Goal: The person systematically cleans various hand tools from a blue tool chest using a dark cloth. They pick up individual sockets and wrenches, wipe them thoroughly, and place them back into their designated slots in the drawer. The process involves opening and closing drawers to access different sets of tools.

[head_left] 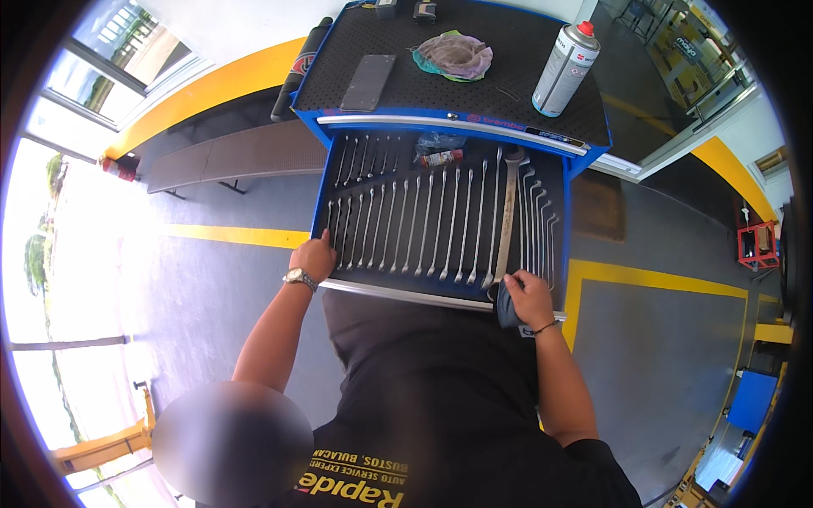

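A pulled-out blue drawer (pixel 566 229) holds a row of combination wrenches (pixel 406 227) graded by length. At its front left corner, my left hand (pixel 313 257) is closed over the side wall, with fingertips by the lower end of the shortest wrench in the row (pixel 329 213). Whatever lies under those fingers is hidden. Near the front right, my right hand (pixel 530 301) is closed on a dark grey cloth (pixel 507 306) that hangs over the drawer's front edge. Just beyond this hand lie a large brownish wrench (pixel 508 212) and several offset ring wrenches (pixel 537 222).
Smaller wrenches (pixel 356 161), a red-and-white tube (pixel 442 158) and a clear plastic bag (pixel 440 142) lie at the drawer's back. Atop the cabinet (pixel 406 93) are a spray can (pixel 562 72), a crumpled rag (pixel 455 56) and a dark flat slab (pixel 369 82). A bench (pixel 246 156) stands left.
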Action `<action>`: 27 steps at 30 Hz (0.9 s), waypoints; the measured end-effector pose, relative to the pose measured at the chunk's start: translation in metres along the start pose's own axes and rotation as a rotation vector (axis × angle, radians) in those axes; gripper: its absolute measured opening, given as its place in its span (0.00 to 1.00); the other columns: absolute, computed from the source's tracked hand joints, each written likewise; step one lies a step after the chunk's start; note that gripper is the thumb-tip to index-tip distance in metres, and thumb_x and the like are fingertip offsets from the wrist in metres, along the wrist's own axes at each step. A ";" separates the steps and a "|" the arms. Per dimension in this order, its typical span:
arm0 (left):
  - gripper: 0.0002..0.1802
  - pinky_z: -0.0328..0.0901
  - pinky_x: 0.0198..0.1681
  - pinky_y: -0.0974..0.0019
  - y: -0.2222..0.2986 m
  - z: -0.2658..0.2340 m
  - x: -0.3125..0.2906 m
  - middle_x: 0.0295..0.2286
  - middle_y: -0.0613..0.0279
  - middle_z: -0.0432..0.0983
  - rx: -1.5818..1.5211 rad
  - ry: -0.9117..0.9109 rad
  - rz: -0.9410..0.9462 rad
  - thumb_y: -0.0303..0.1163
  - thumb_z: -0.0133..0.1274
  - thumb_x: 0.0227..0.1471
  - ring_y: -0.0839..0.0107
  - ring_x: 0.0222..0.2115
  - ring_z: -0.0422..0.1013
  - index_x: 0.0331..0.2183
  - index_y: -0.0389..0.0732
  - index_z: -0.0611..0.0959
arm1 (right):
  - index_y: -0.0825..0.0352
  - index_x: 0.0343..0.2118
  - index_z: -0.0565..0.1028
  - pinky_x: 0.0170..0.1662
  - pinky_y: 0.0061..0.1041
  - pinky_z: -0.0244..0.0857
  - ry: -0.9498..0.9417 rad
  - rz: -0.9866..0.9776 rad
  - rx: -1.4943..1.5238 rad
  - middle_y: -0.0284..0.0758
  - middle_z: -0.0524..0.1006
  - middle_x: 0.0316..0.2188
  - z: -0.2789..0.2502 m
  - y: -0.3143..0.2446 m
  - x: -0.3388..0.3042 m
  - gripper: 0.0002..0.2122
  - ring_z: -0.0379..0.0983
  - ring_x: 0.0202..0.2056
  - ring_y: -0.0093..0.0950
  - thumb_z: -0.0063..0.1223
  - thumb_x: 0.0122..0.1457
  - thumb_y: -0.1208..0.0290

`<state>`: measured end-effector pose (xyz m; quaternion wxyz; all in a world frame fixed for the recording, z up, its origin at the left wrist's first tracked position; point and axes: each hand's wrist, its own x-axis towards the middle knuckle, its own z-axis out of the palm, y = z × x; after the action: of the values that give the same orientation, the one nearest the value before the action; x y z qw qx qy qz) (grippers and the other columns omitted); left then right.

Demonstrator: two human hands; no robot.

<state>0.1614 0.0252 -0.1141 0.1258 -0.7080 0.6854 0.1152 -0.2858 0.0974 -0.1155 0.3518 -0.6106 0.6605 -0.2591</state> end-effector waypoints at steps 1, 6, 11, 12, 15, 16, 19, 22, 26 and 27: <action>0.23 0.72 0.38 0.50 0.000 0.000 0.002 0.29 0.47 0.80 0.012 -0.009 -0.003 0.37 0.45 0.54 0.50 0.32 0.77 0.51 0.40 0.77 | 0.71 0.29 0.77 0.32 0.35 0.66 0.007 -0.004 0.001 0.48 0.77 0.25 0.000 -0.001 0.000 0.15 0.74 0.28 0.46 0.55 0.59 0.60; 0.19 0.70 0.43 0.49 -0.008 -0.024 0.022 0.39 0.48 0.78 0.044 -0.018 0.065 0.37 0.48 0.52 0.49 0.39 0.75 0.45 0.44 0.82 | 0.71 0.30 0.77 0.34 0.35 0.67 0.004 -0.042 0.002 0.48 0.77 0.26 0.000 0.000 -0.005 0.15 0.76 0.30 0.46 0.55 0.59 0.61; 0.35 0.64 0.54 0.53 -0.012 -0.026 0.021 0.60 0.52 0.59 0.156 0.015 0.217 0.33 0.58 0.42 0.47 0.55 0.64 0.56 0.44 0.72 | 0.71 0.30 0.77 0.34 0.35 0.68 -0.006 -0.034 -0.006 0.47 0.78 0.27 0.000 0.001 -0.004 0.14 0.76 0.31 0.45 0.55 0.58 0.62; 0.41 0.63 0.56 0.55 -0.013 -0.023 0.020 0.62 0.53 0.56 0.239 0.009 0.264 0.32 0.60 0.40 0.47 0.57 0.62 0.59 0.43 0.68 | 0.71 0.30 0.77 0.34 0.35 0.68 -0.001 -0.029 -0.011 0.48 0.78 0.27 0.000 0.000 -0.004 0.14 0.76 0.31 0.46 0.55 0.58 0.62; 0.50 0.60 0.60 0.54 -0.012 -0.026 0.012 0.64 0.50 0.50 0.271 -0.105 0.271 0.32 0.62 0.37 0.45 0.61 0.56 0.62 0.39 0.60 | 0.71 0.30 0.77 0.34 0.36 0.67 0.010 -0.028 0.002 0.48 0.78 0.27 0.001 0.000 -0.004 0.14 0.75 0.31 0.46 0.55 0.58 0.62; 0.51 0.60 0.60 0.54 -0.017 -0.014 0.016 0.64 0.49 0.50 0.287 -0.064 0.291 0.32 0.62 0.36 0.44 0.61 0.56 0.62 0.38 0.60 | 0.71 0.29 0.77 0.33 0.36 0.67 0.012 -0.031 -0.006 0.48 0.77 0.26 0.003 0.002 -0.004 0.14 0.75 0.30 0.46 0.55 0.58 0.62; 0.52 0.59 0.61 0.54 -0.034 0.010 0.020 0.64 0.46 0.49 0.313 -0.015 0.314 0.31 0.62 0.35 0.42 0.61 0.55 0.62 0.35 0.59 | 0.71 0.29 0.77 0.33 0.37 0.66 0.011 -0.056 -0.016 0.47 0.77 0.25 0.005 0.001 -0.002 0.13 0.75 0.29 0.46 0.55 0.58 0.62; 0.51 0.59 0.61 0.54 -0.020 -0.009 0.019 0.63 0.44 0.50 0.296 -0.065 0.334 0.30 0.62 0.35 0.42 0.60 0.56 0.62 0.34 0.60 | 0.71 0.29 0.76 0.32 0.36 0.66 0.023 -0.057 -0.032 0.47 0.77 0.25 0.005 0.005 -0.003 0.14 0.74 0.29 0.47 0.55 0.58 0.62; 0.51 0.59 0.61 0.55 -0.025 -0.012 0.015 0.63 0.45 0.51 0.275 -0.063 0.337 0.31 0.63 0.34 0.42 0.60 0.58 0.61 0.35 0.61 | 0.71 0.29 0.76 0.32 0.36 0.66 0.015 -0.062 -0.020 0.47 0.76 0.25 0.005 0.002 -0.002 0.13 0.74 0.29 0.46 0.56 0.58 0.62; 0.52 0.59 0.61 0.55 -0.025 -0.013 0.015 0.63 0.45 0.51 0.267 -0.064 0.337 0.31 0.63 0.34 0.42 0.59 0.58 0.61 0.35 0.61 | 0.71 0.29 0.76 0.32 0.35 0.66 0.008 -0.054 -0.019 0.47 0.76 0.25 0.005 0.002 -0.002 0.13 0.74 0.29 0.46 0.56 0.58 0.63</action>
<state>0.1867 0.0072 -0.1067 0.2190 -0.5563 0.7990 0.0653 -0.2835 0.1001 -0.1200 0.3362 -0.6305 0.6476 -0.2647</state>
